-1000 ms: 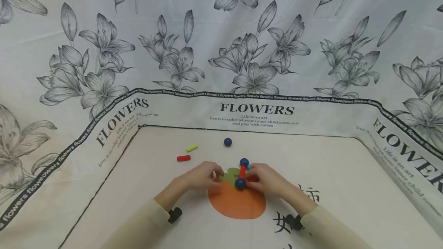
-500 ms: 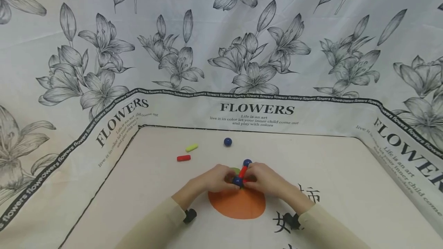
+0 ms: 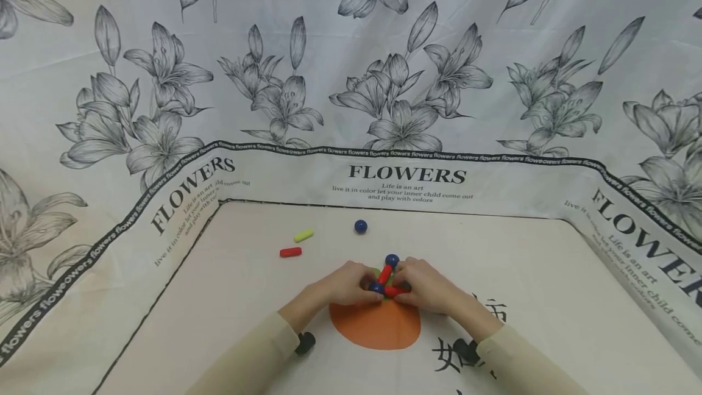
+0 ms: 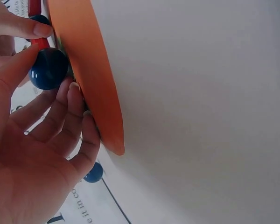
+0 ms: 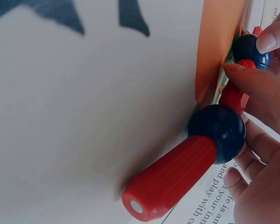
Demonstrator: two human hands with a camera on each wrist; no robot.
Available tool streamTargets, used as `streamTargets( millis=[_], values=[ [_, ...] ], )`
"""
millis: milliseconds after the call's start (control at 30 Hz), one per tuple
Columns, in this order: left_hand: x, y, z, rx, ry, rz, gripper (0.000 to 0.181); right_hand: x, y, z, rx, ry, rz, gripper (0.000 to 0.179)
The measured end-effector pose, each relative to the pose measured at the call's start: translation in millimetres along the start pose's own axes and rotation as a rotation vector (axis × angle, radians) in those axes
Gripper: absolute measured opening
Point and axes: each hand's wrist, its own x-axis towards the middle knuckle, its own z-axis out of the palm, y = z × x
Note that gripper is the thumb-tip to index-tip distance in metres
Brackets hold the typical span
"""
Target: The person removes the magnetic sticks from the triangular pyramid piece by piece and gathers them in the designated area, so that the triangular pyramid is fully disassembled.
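Note:
In the head view, my left hand [image 3: 351,283] grips a dark blue ball [image 3: 376,287] of a small ball-and-rod construction. My right hand [image 3: 425,285] pinches a red rod [image 3: 395,291] that meets this ball. Another red rod [image 3: 386,274] slants up from it to a second blue ball [image 3: 392,259]. The left wrist view has my left thumb against the held ball [image 4: 49,68]. Beyond the right fingers, the right wrist view shows a further blue ball [image 5: 217,133] with a red rod [image 5: 170,179] whose end has a silver disc.
Loose on the pale cloth lie a blue ball [image 3: 360,226], a yellow-green rod [image 3: 304,235] and a red rod [image 3: 290,252]. Under the hands is a printed orange fruit [image 3: 375,325]. A flower-patterned curtain [image 3: 406,78] rises behind the table.
My left hand has moved right, from apart to gripping the near blue ball. The construction has turned slightly, its far ball shifting a little right. The loose pieces have stayed put.

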Motion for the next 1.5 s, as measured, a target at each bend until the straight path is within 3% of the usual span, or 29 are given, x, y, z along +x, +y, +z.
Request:
streamTargets(
  millis=[633,900,1267,1500],
  values=[
    [-1.2,-6.1,-5.8,-0.022,-0.024,-0.019,0.025,-2.2,5,-3,-0.053,-0.017,-0.073,0.01],
    [-9.5,-19.1,-16.4,-0.065,0.015,-0.104,0.027,-9.9,11,-5,-0.036,-0.05,-0.062,0.008],
    [-9.9,-21.5,-18.2,-0.088,-0.002,-0.086,0.027,-10.8,9,-10,0.017,-0.088,-0.026,0.011],
    [-9.6,-20.2,-17.9,-0.084,-0.001,-0.072,0.027,-1.9,5,-20,0.085,-0.013,0.018,0.023]
  ],
)
